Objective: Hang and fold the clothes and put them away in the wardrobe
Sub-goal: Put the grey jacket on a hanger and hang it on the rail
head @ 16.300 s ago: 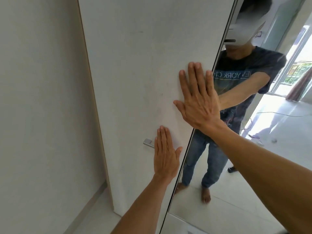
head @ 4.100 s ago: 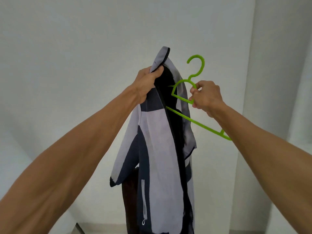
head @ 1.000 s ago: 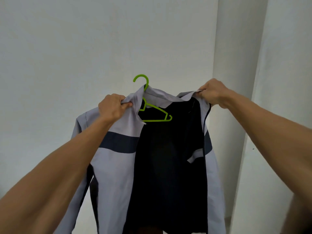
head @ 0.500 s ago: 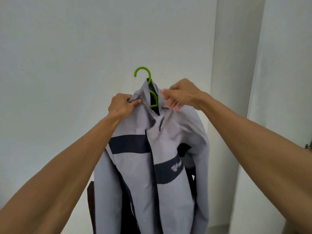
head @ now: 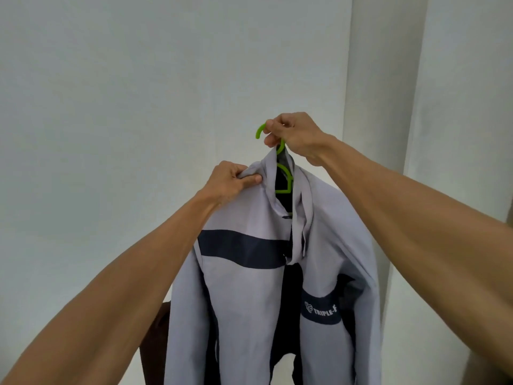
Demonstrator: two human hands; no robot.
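A light grey jacket (head: 249,295) with dark navy bands and a white logo hangs in front of me on a green plastic hanger (head: 283,181). Its front is partly closed and its dark lining shows at the neck. My right hand (head: 291,136) grips the hanger's hook above the collar. My left hand (head: 231,180) pinches the jacket's left shoulder fabric beside the collar. The hanger's arms are hidden inside the jacket.
A plain white wall (head: 138,107) fills the background, with a white corner column (head: 380,93) to the right. A dark brown piece of furniture or cloth (head: 156,343) shows at the bottom, behind the jacket.
My right hand has left the jacket's right collar and moved up to grip the hanger's hook. The jacket's front hangs a little more open at the neck.
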